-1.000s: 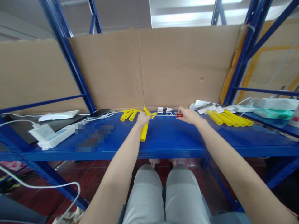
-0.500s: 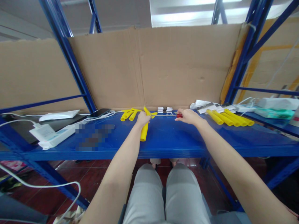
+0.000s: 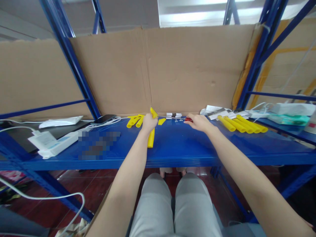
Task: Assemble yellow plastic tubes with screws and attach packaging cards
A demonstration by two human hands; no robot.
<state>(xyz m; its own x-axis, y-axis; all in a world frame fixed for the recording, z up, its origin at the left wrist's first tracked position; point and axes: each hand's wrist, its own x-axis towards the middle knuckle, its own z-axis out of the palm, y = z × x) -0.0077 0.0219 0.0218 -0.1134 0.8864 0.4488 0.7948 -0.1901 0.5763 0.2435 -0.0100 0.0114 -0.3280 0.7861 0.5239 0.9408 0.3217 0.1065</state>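
My left hand [image 3: 149, 122] is closed around a yellow tube [image 3: 150, 140]; one end sticks out above my fingers and the longer part points toward me. In my closed right hand [image 3: 197, 122] is a red-handled screwdriver [image 3: 188, 119]. Its thin metal shaft stretches left toward the tube; whether the tip touches it is hidden by my left hand. Just right of that hand a small flat yellow piece [image 3: 162, 121] lies on the blue shelf [image 3: 177, 144]. Small shiny bits [image 3: 181, 120] lie near the screwdriver handle, too small to name.
Several yellow tubes [image 3: 232, 125] lie at the right, and shorter yellow pieces [image 3: 133, 121] at the left. Small white-and-dark bundles [image 3: 173, 115] sit against the cardboard wall [image 3: 185, 72]. A white power strip [image 3: 58, 144] and a phone [image 3: 106, 118] are at the left.
My left hand has shifted slightly up and left with the tube. The screwdriver has tilted, its shaft end now higher. The small yellow piece beside my left hand shows more fully.
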